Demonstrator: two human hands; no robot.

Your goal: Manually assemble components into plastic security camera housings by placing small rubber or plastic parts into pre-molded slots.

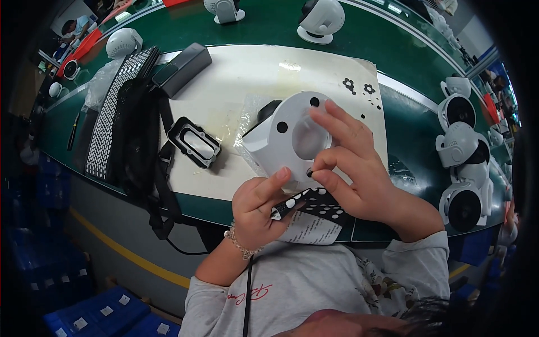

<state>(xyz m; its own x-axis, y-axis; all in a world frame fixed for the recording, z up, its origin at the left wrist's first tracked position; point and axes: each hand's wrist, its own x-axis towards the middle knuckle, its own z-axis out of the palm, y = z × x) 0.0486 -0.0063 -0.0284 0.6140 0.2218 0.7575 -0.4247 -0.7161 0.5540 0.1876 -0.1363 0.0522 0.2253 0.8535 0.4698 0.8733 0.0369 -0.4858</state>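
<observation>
A white camera [261, 143] lies tipped over on the cream mat, its round base facing me. Two black round pads sit on that base, an upper pad [315, 101] and a left pad [282, 127]. My right hand [359, 168] pinches a small black pad [309, 172] between thumb and forefinger at the base's lower rim; its other fingers are raised. My left hand [255, 205] is closed round a black backing sheet [323, 205] with rows of white round holes. Its forefinger points up at the base's lower edge.
A cream mat [224, 67] covers the green bench. Left of the camera are a black-and-grey frame [194, 142], a dark grey box [184, 67], a black bag [135, 135] and a perforated sheet [112, 118]. Several white cameras [463, 151] stand at the right; others line the far side.
</observation>
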